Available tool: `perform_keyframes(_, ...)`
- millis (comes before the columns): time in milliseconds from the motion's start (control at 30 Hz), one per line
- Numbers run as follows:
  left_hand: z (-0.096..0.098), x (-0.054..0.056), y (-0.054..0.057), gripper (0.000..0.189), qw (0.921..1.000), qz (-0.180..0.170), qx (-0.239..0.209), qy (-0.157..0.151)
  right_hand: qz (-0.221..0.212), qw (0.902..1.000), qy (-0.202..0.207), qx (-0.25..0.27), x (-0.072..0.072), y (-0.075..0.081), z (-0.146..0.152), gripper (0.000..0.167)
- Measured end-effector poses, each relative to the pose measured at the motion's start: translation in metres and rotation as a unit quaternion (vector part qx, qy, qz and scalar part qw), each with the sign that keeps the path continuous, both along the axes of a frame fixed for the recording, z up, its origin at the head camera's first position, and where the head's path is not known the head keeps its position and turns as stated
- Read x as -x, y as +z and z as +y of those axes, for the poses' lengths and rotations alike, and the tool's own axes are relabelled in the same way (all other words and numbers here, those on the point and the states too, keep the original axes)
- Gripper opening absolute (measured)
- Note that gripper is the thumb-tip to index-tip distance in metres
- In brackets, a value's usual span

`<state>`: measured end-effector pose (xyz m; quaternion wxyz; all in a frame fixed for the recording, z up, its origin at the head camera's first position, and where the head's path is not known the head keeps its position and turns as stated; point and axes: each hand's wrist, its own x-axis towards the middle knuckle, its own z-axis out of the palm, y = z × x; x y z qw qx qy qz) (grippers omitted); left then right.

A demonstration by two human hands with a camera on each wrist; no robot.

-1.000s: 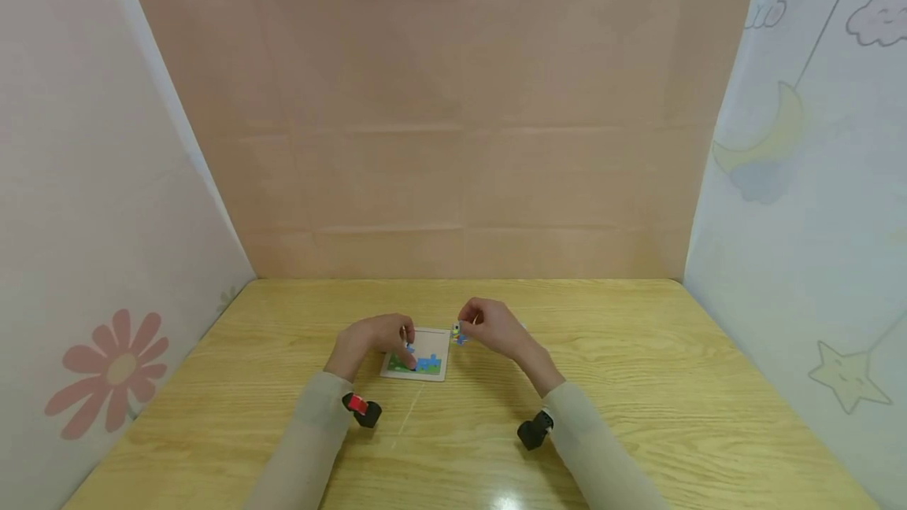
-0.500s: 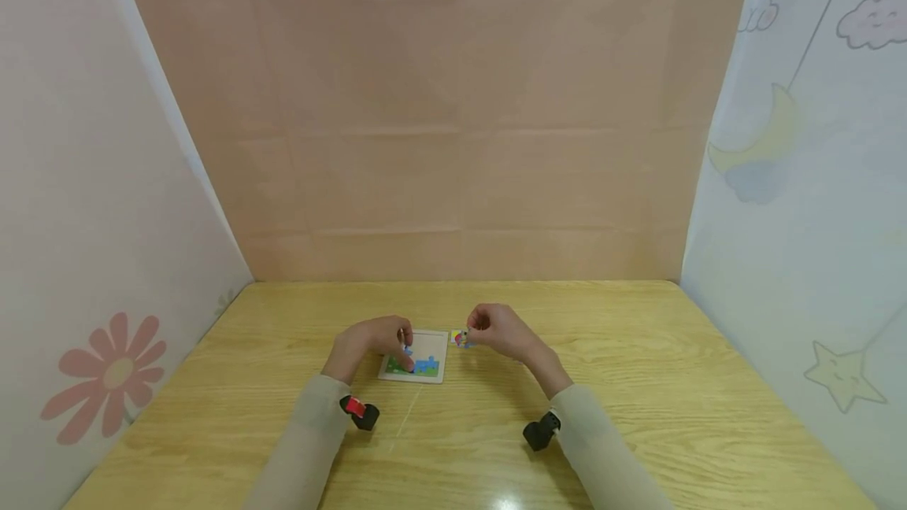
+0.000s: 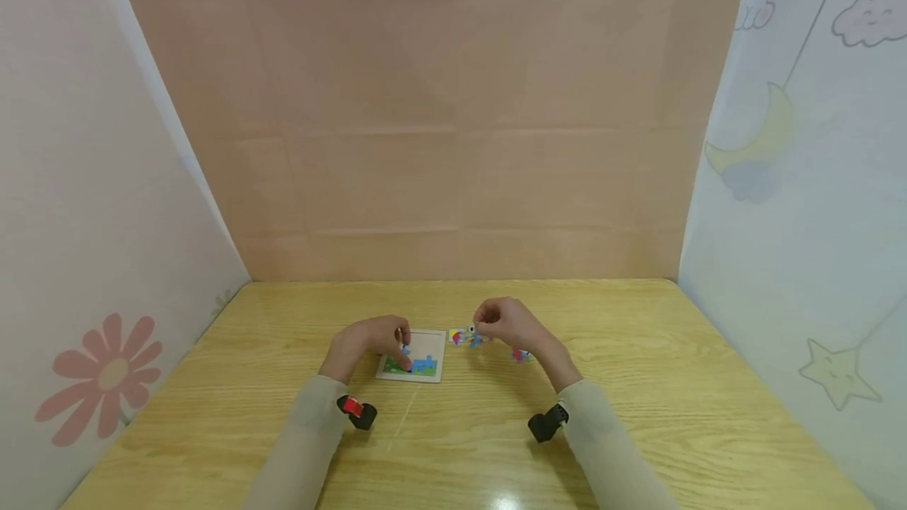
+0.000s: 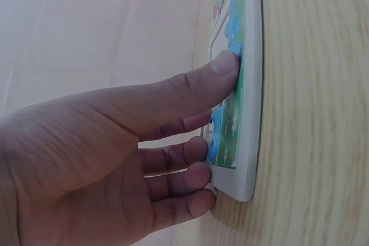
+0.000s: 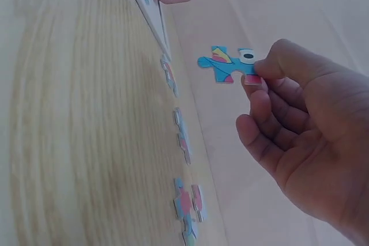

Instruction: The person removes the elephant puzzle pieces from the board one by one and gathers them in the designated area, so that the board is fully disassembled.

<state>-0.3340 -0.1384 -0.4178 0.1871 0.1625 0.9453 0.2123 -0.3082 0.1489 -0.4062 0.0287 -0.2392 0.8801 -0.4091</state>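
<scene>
A jigsaw piece (image 5: 223,66), blue with a white eye, pink and yellow, is pinched between thumb and forefinger of my right hand (image 3: 513,324), raised above the table. My left hand (image 3: 368,339) is at the left part of a puzzle tray (image 3: 442,359). In the left wrist view its thumb (image 4: 222,64) presses on the fitted green-and-blue pieces (image 4: 229,128), while the other fingers are lightly bent at the tray's end. Blue and green pieces fill the near side of the tray; its upper right shows bare board.
Several loose jigsaw pieces lie right of the tray, including a yellow-and-red one (image 3: 457,336) beside it and a red-and-blue one (image 3: 520,354) under the right wrist. The wooden table (image 3: 439,455) meets a tan backdrop (image 3: 453,179) behind.
The right hand has moved right, away from the tray, with the jigsaw piece turning in its fingers. Loose pieces show from behind it. The left hand keeps its place on the tray.
</scene>
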Motion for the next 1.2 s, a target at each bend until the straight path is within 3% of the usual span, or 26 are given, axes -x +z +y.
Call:
perform_keyframes(433,-0.001,0.000,0.000,0.037,1.0000,-0.005,-0.005,-0.001,-0.006,0.9995,0.032,0.003,0.003,-0.003,0.010,0.009)
perform_keyframes(933,0.001,-0.001,0.003,0.037,1.0000,-0.001,-0.003,-0.005,-0.041,0.9976,0.010,-0.055,0.005,-0.009,0.021,0.011)
perform_keyframes(1200,0.000,-0.002,0.002,0.038,1.0000,-0.003,-0.003,-0.006,-0.046,0.9970,0.018,-0.060,0.006,-0.015,0.024,0.012)
